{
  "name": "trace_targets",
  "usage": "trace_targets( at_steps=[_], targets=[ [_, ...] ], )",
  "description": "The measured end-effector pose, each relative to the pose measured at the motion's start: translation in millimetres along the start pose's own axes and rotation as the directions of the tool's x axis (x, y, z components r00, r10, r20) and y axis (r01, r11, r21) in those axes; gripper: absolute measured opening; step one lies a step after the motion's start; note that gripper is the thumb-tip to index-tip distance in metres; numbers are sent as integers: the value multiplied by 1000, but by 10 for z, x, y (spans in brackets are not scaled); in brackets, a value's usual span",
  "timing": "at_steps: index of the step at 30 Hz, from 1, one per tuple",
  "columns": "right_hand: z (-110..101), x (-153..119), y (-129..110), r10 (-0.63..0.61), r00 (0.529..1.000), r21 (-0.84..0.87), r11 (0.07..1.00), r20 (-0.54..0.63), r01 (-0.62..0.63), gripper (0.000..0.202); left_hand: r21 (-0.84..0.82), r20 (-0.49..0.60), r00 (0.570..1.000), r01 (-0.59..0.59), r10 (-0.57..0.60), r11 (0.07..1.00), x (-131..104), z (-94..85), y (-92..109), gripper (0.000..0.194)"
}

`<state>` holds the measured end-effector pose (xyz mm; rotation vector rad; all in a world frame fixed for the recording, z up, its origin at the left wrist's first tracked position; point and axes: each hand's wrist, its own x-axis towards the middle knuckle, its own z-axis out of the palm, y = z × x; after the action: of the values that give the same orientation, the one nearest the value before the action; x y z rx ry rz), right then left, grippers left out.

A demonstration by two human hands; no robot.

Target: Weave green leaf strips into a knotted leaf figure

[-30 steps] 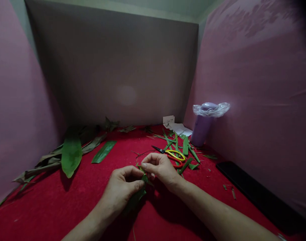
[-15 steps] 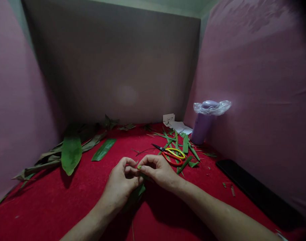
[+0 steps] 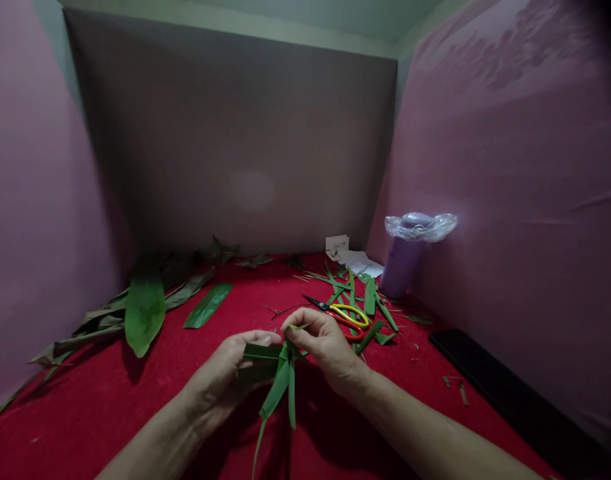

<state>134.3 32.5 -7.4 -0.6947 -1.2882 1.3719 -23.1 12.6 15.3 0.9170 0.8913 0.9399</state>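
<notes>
Between both hands, above the red cloth, is a green folded leaf piece with several strips sticking out left and down. My left hand is closed round its left side, its fingers partly hidden behind the strips. With thumb and forefinger, my right hand pinches a small leaf tip at the top of the piece. Scissors with one yellow and one red handle lie just beyond my right hand, blades pointing left.
Cut leaf strips lie right of the scissors. A purple bottle with clear plastic, white papers and a long black object are on the right. Broad leaves are at the left, a cut leaf piece beside them.
The leaf piece has turned, so its strips now show left and downward. My left hand has shifted left and rotated. The view has tilted up slightly.
</notes>
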Motion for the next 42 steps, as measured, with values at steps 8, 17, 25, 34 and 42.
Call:
trace_targets(
  at_steps=[8,17,25,34,42],
  targets=[
    [11,-13,-56,-106,994,-48,993,18,107,16,-228,222,973,111,-59,967,-80,106,-27,9],
    [11,-55,-69,-349,935,-280,893,62,351,14,-71,74,997,25,-19,997,-3,7,-116,10],
    [19,-123,-50,-416,891,-454,769,180,451,20,113,-123,980,-143,157,983,-47,104,-36,17],
    [-31,-76,-35,-429,885,-387,796,179,465,20,56,-207,958,-190,197,980,-45,89,26,22],
    [-80,-72,-71,-441,873,-452,748,208,486,21,-47,-80,995,-62,58,997,-67,70,16,18]
  ],
)
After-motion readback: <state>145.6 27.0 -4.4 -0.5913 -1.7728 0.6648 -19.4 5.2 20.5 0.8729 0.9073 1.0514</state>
